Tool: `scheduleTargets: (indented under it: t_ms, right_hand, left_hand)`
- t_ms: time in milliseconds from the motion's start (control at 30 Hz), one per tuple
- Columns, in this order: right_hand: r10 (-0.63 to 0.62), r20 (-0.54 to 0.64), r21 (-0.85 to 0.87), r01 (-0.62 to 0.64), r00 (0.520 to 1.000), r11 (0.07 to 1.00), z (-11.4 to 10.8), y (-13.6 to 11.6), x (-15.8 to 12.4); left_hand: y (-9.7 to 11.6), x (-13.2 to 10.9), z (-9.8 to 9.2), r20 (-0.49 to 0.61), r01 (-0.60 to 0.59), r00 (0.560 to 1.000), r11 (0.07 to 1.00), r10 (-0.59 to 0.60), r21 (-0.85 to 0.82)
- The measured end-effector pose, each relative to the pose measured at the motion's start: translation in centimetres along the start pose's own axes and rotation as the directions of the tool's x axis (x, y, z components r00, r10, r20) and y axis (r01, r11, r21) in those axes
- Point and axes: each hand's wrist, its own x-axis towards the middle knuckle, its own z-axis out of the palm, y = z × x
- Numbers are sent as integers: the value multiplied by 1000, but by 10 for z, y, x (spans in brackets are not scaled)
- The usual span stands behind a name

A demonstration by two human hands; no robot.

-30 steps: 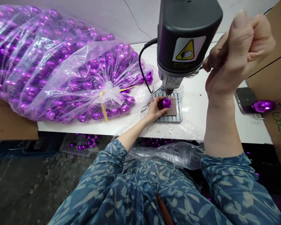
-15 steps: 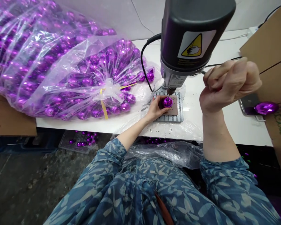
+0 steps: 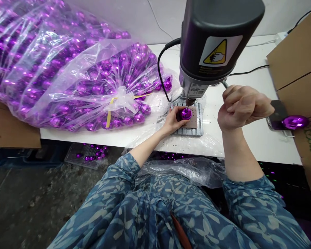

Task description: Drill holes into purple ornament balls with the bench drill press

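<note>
A dark bench drill (image 3: 217,38) stands on the white table (image 3: 248,141). Its bit touches the top of a shiny purple ball (image 3: 186,113), which rests on a brown pad on the drill's metal base plate (image 3: 197,129). My left hand (image 3: 172,121) is wrapped round the ball from the left and holds it in place. My right hand (image 3: 242,107) is a closed fist round the drill's feed lever (image 3: 225,84), to the right of the drill head; only a short metal stub of the lever shows.
A big clear bag of purple balls (image 3: 67,69), tied with yellow ribbon, fills the table's left. A cardboard box (image 3: 300,69) stands at the right, with a phone (image 3: 276,116) and another purple ball (image 3: 295,121) beside it. Plastic sheeting lies on my lap. Trays of balls sit under the table.
My right hand has swung down with the lever, from level with the drill head to just above the table. The bit has come down onto the ball. My left hand has stayed put.
</note>
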Motion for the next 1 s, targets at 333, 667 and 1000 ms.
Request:
scheduleTargets:
  t_ms: [333,667,1000]
  right_hand:
    - [-17,-32,-53,15,999,998,28,-36,25]
    - [412,-34,-185,-411,910,893,72,-56,122]
    - [454,-69,-151,-459,888,875,74,-49,124]
  left_hand:
    - [-3,-1,0,7,2,1000,999,-2,-44]
    - [-1,0,3,-6,26,1000,1000,-27,-7]
    - [3,-30,-7,-108,-171,977,980,182,103]
